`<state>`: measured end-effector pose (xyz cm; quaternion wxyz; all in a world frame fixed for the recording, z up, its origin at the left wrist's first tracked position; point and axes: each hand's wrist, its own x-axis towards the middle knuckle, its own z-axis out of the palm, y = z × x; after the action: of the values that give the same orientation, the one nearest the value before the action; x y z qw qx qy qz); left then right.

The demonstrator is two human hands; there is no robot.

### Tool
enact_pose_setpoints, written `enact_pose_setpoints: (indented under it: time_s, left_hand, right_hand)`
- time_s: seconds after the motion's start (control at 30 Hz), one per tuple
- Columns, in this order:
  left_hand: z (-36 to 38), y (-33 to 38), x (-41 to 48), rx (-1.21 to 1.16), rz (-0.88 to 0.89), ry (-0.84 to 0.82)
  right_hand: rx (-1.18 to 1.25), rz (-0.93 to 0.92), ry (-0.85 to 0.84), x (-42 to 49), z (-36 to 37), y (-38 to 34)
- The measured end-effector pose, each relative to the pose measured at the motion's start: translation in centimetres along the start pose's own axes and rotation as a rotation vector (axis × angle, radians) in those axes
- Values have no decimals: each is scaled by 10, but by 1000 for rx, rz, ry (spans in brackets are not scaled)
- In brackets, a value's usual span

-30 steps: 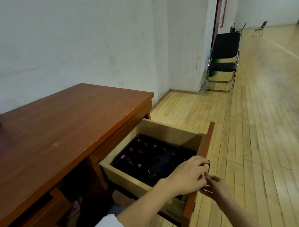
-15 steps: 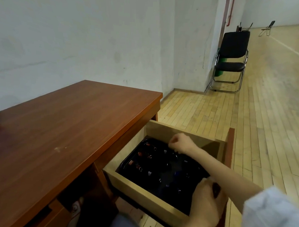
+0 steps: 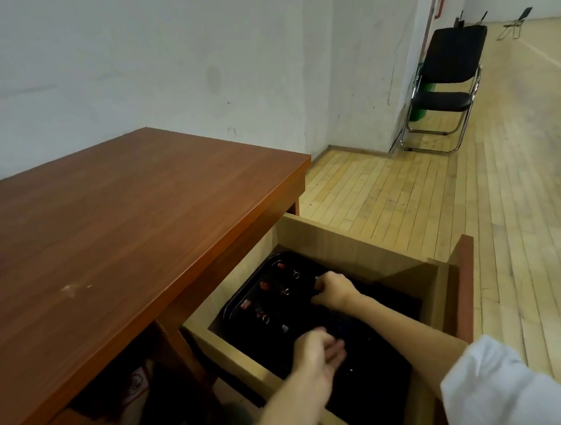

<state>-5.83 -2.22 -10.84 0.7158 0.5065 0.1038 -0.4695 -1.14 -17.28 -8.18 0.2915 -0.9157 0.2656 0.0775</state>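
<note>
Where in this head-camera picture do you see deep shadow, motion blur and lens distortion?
Head view: the black plastic tray in the open light wooden drawer sits in deep shadow; the left hand is motion-blurred; the wide lens leans the black folding chair.

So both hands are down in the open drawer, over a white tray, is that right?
Not quite: the tray is black, not white, as the head view shows. The left hand and right hand are indeed both down in the open drawer, over it.

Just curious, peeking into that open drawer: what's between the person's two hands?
In the head view, only the black tray's dark floor shows between the left hand and the right hand.
</note>
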Motion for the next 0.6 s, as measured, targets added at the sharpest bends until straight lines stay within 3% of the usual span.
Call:
enact_pose_setpoints:
  time_s: [0.03,0.1,0.17,0.27,0.47,0.6]
  left_hand:
    - [5,27,5,35,-16,-35]
    - [13,67,5,27,69,202]
    - [10,93,18,148,182,291]
    - [10,108,15,240,222,82]
    - [13,123,0,555,560,31]
    - [15,133,-9,458,642,28]
  right_hand:
    - [112,23,8,0,-5,-2]
    - [401,70,-22,-2,-14,-12]
    - [690,107,-78,-10,-25,-22]
    - [923,64,-186,-28,-40,-33]
    - [1103,66,-202,-48,-57,-33]
    - [933,166,51,-50,-56,-30]
